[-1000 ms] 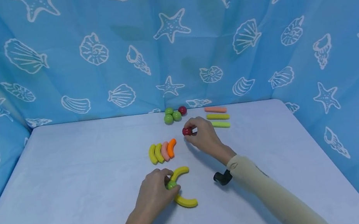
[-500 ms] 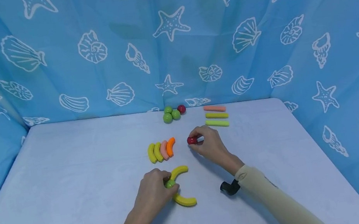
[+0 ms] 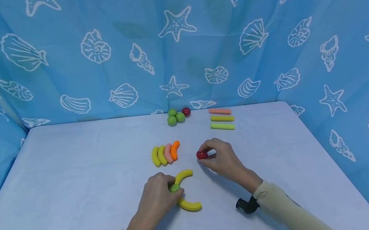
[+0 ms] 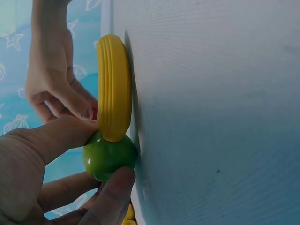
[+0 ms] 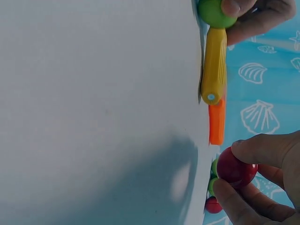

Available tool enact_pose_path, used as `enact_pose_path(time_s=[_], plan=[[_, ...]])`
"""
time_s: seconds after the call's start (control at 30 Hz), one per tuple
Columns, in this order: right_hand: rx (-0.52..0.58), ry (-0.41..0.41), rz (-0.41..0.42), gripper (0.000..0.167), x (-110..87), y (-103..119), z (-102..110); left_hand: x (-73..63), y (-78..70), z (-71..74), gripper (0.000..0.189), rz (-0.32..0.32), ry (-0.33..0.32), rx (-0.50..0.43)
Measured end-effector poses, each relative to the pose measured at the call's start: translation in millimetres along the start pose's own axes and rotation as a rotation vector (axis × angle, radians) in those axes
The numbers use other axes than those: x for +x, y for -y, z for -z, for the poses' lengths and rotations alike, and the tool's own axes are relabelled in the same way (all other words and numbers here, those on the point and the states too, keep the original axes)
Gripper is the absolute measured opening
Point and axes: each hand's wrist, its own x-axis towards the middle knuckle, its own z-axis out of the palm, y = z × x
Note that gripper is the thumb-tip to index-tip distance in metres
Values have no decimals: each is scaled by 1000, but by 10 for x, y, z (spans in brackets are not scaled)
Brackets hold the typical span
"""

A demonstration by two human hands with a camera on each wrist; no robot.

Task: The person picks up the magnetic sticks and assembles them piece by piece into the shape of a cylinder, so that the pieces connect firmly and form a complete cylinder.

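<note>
Thumb and fingers of my left hand (image 3: pixel 157 195) pinch a green ball (image 4: pixel 108 157) on the table. Two curved yellow pieces (image 3: pixel 191 205) run out from that ball, one toward the back and one toward the front, forming an arc that opens to the right. In the left wrist view, one ridged yellow piece (image 4: pixel 114 89) meets the ball end-on. My right hand (image 3: pixel 223 159) pinches a dark red ball (image 5: pixel 236 167) between thumb and fingertips, above the table and to the right of the arc. In the right wrist view, a small round spot marks the yellow piece's (image 5: pixel 214 70) free end.
Behind the left hand, two yellow, one pink and one orange curved piece (image 3: pixel 175 150) lie side by side. Several green balls (image 3: pixel 172 120) and another red ball (image 3: pixel 186 111) cluster at the back edge. Three straight sticks (image 3: pixel 221 118) lie right of them. A shell-patterned blue curtain (image 3: pixel 124 52) surrounds the table.
My right hand has carried the red ball from near the straight sticks toward the front and slightly right. The left hand stays at the green ball and the arc.
</note>
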Motion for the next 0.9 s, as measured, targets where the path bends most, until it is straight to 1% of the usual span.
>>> enact_pose_path(time_s=[0.23,0.53,0.7,0.9], plan=[[7,9,-2,30,-133,48,8,18,0,5,26,1,13,-12],[22,31,10,30,-242,62,-27,24,4,4,25,7,18,-21],[27,40,5,30,-291,71,-50,27,2,5,27,21,28,-34],[39,59,31,30,-318,83,-88,28,4,3,27,21,28,-22]])
